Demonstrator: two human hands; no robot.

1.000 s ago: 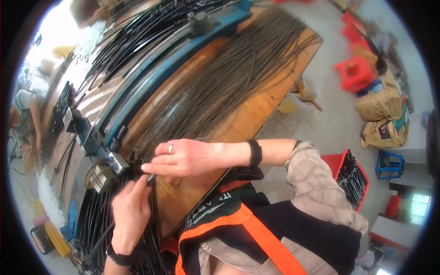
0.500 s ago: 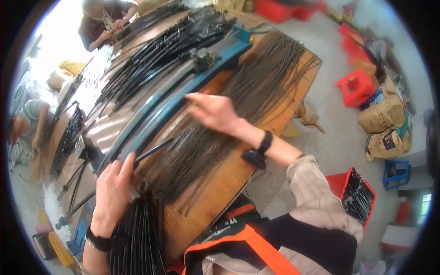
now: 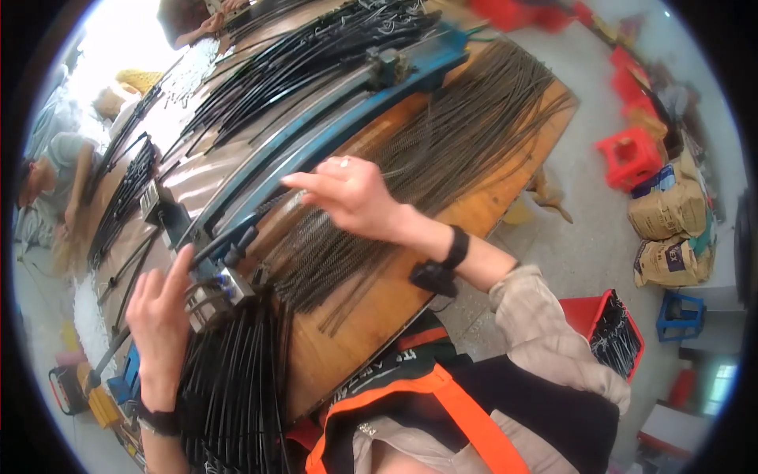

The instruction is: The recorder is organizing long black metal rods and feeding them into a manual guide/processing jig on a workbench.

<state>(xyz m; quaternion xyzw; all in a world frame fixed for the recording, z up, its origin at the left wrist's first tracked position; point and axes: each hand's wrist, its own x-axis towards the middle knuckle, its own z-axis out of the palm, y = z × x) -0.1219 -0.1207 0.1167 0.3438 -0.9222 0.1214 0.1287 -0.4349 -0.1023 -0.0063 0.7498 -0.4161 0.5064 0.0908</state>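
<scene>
Black rod (image 3: pixel 215 246) looks light, springy; grip just beyond your left hand (image 3: pixel 158 316), pinching it; your right hand (image 3: pixel 354 197): can't tell.

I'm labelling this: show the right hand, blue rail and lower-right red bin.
Right hand (image 3: pixel 363 199): head view, back of hand.
Blue rail (image 3: pixel 347 129): head view, its middle stretch.
Red bin (image 3: pixel 582 314): head view, its left wall.

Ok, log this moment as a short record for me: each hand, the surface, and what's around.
Left hand: at the black tube, grip hidden
Right hand: near the blue rail and dark cables, contact unclear
Surface: orange-brown wooden table, bearing the dark cables
Nearer the body: bundle of black strands
Floor, right: red bin holding dark parts
Far left: co-worker, partly cut off by the view
</scene>
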